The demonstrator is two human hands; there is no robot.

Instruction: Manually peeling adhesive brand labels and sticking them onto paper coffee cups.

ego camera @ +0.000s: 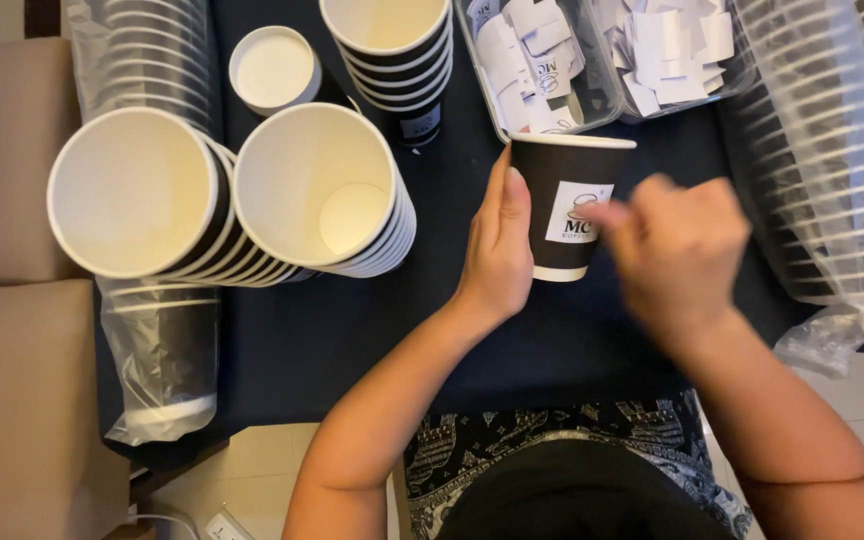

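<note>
Head view. A black paper cup (564, 205) lies on its side on the dark table (372, 330), mouth pointing away from the person, just below two clear tubs. The left hand (497, 250) steadies it, fingers flat and extended along the cup's left wall, thumb hidden behind it. The right hand (677, 250) is blurred; its fingertips press on the white label (577, 212) on the cup's side, loosely curled rather than clenched, and whether they pinch anything cannot be told.

Handling, as judged: the cup looks light and thin-walled, likely to dent under a hard squeeze and to roll when laid down; the rolled rim and the base ring look the stiffest places to grip, with light pressure on the wall.

Count: one cup in hand; two leaning stacks (232, 200) of cups at left, mouths toward the camera; one upright stack (389, 50) at top; one single white-lined cup (274, 68) beside it; two tubs (542, 60) of loose white labels; plastic-sleeved stacks at the left (152, 50) and at the right (832, 150), number unclear.
</note>
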